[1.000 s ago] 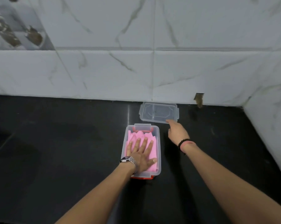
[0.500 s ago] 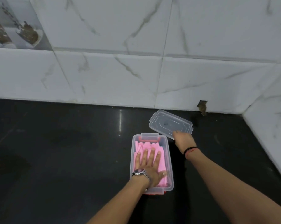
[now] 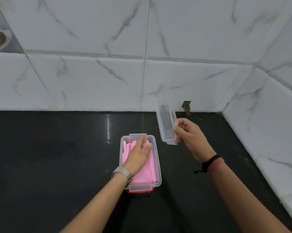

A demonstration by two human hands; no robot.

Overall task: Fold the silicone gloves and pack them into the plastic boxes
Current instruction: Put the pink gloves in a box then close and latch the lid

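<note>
**A:** Right, your right hand (image 3: 188,137) pinches the clear lid (image 3: 167,125) by its long edge, up on end above the bench (image 3: 58,157), just beside the box (image 3: 157,158).

**B:** It looks thin, light and a bit bendy, so I'd grip nearer a corner; that smooth plastic could slip.

**A:** Your left hand (image 3: 138,154) lies flat, fingers spread, on the folded pink gloves (image 3: 148,172) inside the box.

**B:** They're soft and likely springy. Hold them down, or the lid won't seat.
</note>
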